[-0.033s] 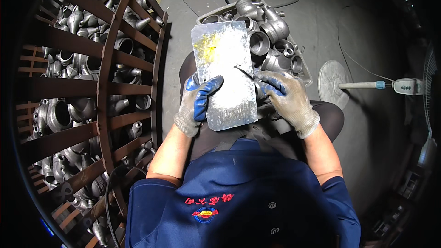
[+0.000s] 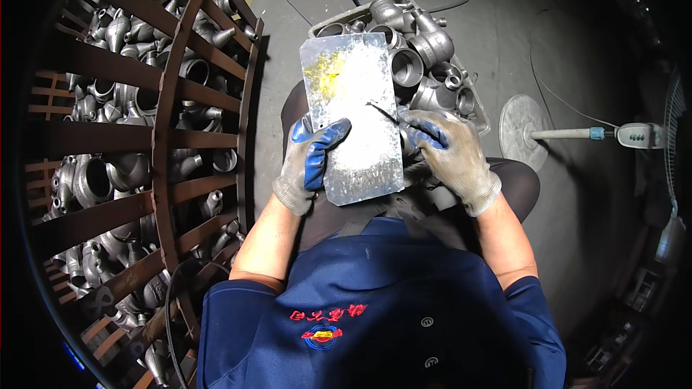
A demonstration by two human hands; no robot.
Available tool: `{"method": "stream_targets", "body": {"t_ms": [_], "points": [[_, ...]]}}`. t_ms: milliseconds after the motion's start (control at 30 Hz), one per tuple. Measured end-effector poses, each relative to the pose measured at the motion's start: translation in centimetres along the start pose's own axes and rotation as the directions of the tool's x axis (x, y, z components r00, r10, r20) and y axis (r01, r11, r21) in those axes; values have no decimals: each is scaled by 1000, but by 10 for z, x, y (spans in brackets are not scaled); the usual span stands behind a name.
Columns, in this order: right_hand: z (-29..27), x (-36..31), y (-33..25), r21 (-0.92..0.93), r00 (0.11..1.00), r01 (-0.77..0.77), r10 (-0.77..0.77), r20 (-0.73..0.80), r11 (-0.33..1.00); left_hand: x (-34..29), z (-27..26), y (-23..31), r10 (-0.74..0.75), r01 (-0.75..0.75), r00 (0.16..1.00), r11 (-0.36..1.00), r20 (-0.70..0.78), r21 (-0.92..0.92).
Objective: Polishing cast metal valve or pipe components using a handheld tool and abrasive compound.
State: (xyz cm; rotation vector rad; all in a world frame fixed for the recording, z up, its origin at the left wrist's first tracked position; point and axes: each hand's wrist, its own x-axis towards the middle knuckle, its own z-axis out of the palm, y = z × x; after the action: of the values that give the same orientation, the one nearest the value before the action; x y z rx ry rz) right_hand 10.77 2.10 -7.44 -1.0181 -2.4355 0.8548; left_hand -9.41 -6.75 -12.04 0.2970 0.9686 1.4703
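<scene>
Metal plate (image 2: pixel 366 145): above the lap (image 2: pixel 323 222), yellow-stained toward the far end, partly covering the crate (image 2: pixel 484 117) of grey castings (image 2: pixel 432 45). No clear view of any support underneath. For a clean job: brace firmly on the left side, no rocking under the tip of the thin dark tool (image 2: pixel 383 112). Go light and steady on pressure. Maybe tilt a touch to kill the glare mid-surface; hard to see anything near the tip otherwise. Leave a clear slip path ahead of the point. Left hand (image 2: pixel 306 158), gloved: closed around the left edge, with thumb on the upper face, other fingers mostly hidden. Right hand (image 2: pixel 450 150), gloved: curled at the right edge, apparently pinching the tool between thumb and fingers, exact hold partly hidden. Can't confirm tip contact with the plate through the glare.
</scene>
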Motion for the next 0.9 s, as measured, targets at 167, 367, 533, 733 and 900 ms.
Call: {"method": "stream_targets", "body": {"t_ms": [167,367,533,733,900], "points": [[4,4,3,-25,999,25,-26,-32,999,-3,3,2,-5,5,1000,1000,1,-8],[5,9,4,17,999,-5,4,42,1000,-1,-3,-3,-4,4,1000,1000,9,21],[-6,4,-1,317,945,-247,154,289,916,-4,2,3,-41,41,999,998,5,-48],[-1,-25,-8,13,993,-27,25,117,1000,0,1,4,-27,34,998,992,53,-125],[-5,-34,-13,-222,998,0,16,68,975,-2,4,5,-13,25,996,990,90,-136]]}}
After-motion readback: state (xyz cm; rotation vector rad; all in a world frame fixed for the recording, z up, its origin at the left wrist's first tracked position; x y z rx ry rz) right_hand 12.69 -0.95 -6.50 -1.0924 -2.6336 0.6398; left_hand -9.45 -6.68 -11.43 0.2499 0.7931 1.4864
